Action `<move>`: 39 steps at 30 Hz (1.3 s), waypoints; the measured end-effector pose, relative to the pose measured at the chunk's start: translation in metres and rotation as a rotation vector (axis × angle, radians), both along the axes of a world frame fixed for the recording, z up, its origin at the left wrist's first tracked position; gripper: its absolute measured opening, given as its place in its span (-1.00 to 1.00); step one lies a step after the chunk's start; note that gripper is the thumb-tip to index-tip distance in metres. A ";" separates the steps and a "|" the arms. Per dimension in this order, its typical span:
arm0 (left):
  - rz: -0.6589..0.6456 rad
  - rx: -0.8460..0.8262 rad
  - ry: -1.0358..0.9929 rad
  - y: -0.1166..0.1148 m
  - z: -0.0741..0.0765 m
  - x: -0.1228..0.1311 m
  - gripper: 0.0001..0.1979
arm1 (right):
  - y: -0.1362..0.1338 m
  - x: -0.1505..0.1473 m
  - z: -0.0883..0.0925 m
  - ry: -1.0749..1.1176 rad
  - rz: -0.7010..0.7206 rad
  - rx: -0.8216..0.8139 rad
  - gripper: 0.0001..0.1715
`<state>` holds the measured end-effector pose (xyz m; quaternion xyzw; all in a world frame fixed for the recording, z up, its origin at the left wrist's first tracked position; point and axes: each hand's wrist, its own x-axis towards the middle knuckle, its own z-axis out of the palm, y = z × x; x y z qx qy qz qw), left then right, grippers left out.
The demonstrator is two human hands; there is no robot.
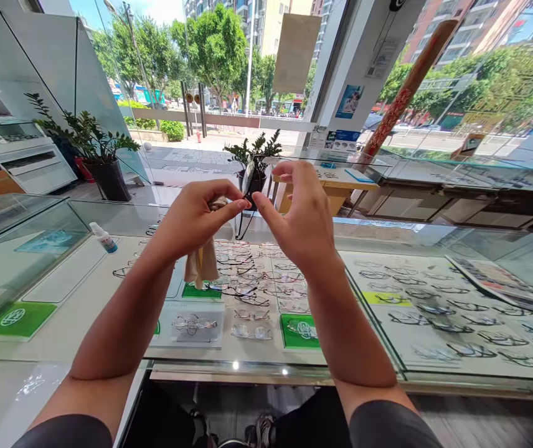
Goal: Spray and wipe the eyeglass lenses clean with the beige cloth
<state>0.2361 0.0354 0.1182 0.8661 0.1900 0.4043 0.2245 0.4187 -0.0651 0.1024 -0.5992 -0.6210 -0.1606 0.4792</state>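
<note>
My left hand (201,218) pinches a pair of dark-framed eyeglasses (246,180) between thumb and forefinger. The glasses are turned edge-on, one lens up, with a thin dark temple arm hanging below. Tucked in the curled fingers of that same hand, a beige cloth (202,264) dangles over the counter. My right hand (301,214) is just to the right of the glasses, thumb and fingers apart. Its thumb tip comes close to the frame; whether it touches I cannot tell.
Below the hands is a glass display counter (257,359) with rows of eyeglasses (251,333) inside. A white spray bottle (104,238) stands on the glass at left. Another display case (434,373) adjoins at right. Potted plants (108,177) and a large window lie beyond.
</note>
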 end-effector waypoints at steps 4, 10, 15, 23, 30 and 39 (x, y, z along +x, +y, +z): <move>-0.004 0.002 -0.012 0.001 -0.002 0.002 -0.73 | 0.001 0.001 -0.001 -0.017 -0.013 0.009 -0.52; -0.007 -0.002 -0.030 0.004 -0.007 0.005 -0.72 | 0.000 0.002 0.000 -0.087 -0.031 0.013 -0.45; -0.001 -0.008 -0.049 0.004 -0.009 0.007 -0.72 | 0.000 0.001 0.002 -0.128 -0.050 0.021 -0.41; -0.009 -0.045 -0.094 0.001 -0.010 0.012 -0.70 | -0.001 0.000 0.006 -0.131 -0.098 -0.008 -0.31; 0.009 -0.068 -0.171 -0.002 -0.011 0.013 -0.74 | -0.002 0.005 0.006 -0.166 -0.115 -0.046 -0.20; 0.162 -0.003 -0.339 -0.002 -0.012 0.013 -0.75 | 0.002 0.018 0.001 -0.098 -0.128 -0.127 -0.47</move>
